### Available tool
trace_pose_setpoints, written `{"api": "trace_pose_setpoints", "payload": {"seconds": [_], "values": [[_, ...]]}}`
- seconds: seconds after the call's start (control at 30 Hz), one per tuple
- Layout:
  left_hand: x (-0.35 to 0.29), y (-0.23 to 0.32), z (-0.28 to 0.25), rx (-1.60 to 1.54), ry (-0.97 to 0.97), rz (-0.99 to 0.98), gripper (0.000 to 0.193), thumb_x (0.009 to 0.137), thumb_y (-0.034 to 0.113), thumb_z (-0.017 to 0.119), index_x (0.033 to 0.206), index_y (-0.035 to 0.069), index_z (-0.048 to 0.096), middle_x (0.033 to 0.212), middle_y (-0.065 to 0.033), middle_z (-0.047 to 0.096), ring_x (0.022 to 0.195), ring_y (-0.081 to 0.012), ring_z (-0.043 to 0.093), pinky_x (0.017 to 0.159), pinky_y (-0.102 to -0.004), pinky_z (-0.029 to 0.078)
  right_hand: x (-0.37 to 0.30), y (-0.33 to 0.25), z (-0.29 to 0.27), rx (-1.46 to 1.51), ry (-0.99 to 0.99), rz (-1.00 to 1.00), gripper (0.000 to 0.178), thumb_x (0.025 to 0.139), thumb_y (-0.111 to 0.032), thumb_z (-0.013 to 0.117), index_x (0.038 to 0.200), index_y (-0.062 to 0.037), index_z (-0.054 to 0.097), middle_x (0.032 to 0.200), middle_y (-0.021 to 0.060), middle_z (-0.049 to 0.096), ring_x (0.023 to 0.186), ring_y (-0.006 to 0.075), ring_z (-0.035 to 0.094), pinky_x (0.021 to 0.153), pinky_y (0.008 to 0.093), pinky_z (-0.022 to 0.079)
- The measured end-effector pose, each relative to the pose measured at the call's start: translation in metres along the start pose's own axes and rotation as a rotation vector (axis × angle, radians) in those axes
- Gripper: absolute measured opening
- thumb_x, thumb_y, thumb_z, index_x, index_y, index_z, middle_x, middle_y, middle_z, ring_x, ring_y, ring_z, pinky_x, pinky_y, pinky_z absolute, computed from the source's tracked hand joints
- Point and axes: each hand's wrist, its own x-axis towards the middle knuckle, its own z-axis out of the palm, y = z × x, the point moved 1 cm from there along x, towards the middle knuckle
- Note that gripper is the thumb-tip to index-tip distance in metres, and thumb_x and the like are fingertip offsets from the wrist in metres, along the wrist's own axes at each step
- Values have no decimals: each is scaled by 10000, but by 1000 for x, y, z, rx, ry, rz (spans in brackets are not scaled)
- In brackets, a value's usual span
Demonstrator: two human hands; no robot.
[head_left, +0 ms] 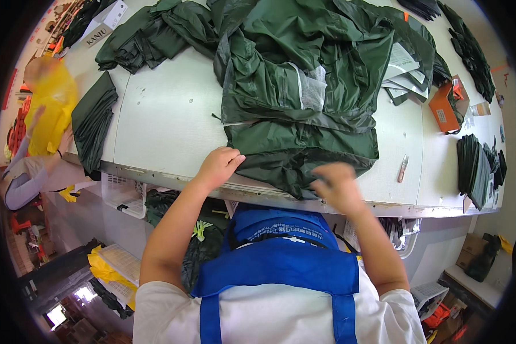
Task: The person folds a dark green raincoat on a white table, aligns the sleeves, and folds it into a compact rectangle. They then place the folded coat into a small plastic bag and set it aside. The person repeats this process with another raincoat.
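A dark green rain garment [304, 137] with a patch of white mesh lies spread over the white table in front of me, its near edge bunched by the table's front edge. At its near left corner my left hand [219, 165] is closed, thumb and fingers pinching the fabric's edge. My right hand [339, 186] is over the near right part of the same garment, its fingers bent and smeared by motion. Whether that hand grips the cloth cannot be made out. Folds hide much of the garment's shape.
Folded green garments lie on the white table [166, 120] at left [94, 123] and right [475, 172]. A small cutter [403, 168], papers [404, 74] and an orange box [447, 109] are to the right. A co-worker holding yellow fabric [54, 109] stands at far left.
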Motion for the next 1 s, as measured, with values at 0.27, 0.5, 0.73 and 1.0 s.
{"api": "trace_pose_setpoints", "payload": {"seconds": [0.27,0.5,0.73,1.0], "values": [[14,-13,-10,135,-15,-45,376,911,274,557,665,-5,501,671,-169,535,721,-363,526,670,-453,425,-8,-4,79,-72,5,45,343,752,-235,719,1057,-96,647,1038,74,622,1051,272,549,937,432,403],[23,-22,-12,206,-23,-117,362,896,275,570,674,-7,528,685,-174,551,737,-367,534,679,-465,427,-11,-12,49,65,-186,-101,134,788,-133,672,871,-48,609,871,84,631,939,286,608,1083,502,328],[5,-34,7,212,102,-183,233,811,238,674,927,41,631,937,-187,587,927,-349,550,835,-422,445,-45,2,29,-72,-888,81,202,881,-229,618,949,-46,567,857,187,646,866,386,633,829,455,508],[27,-72,12,-1290,523,-739,484,845,120,687,1248,-69,498,1252,-168,528,1105,-235,536,928,-383,449,4,-2,71,-282,-161,-143,499,808,-296,693,1271,-153,570,1350,115,511,1291,324,435,1087,519,306]]}}
